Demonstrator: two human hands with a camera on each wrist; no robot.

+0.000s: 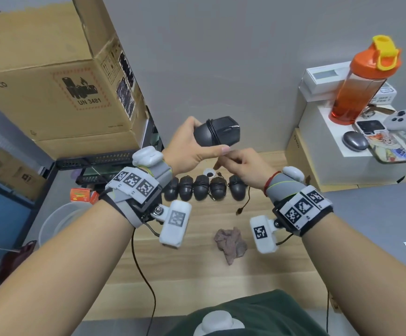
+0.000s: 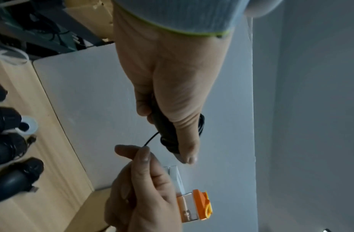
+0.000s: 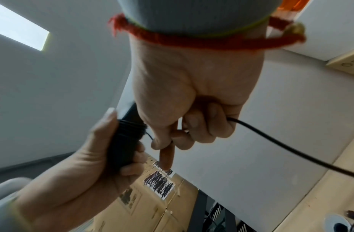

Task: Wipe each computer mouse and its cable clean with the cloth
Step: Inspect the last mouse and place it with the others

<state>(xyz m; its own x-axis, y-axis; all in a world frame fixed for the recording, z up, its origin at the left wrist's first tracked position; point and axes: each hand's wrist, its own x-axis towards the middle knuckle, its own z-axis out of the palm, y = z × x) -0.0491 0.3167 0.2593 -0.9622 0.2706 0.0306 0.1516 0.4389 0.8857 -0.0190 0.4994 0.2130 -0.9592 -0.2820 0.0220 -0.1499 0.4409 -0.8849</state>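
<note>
While left hand (image 1: 192,151) grips mouse (image 1: 217,131) (cable-wrapped), right hand (image 1: 248,169) pinches cable (image 2: 151,138)

mouse (image 1: 217,132): underside hidden by left hand (image 1: 192,151) | cable (image 3: 281,144): cut off at right-wrist frame edge | row of mice (image 1: 205,187): leftmost partly behind wrist rig | label print (image 3: 159,183): blurred, probably unreadable
</note>
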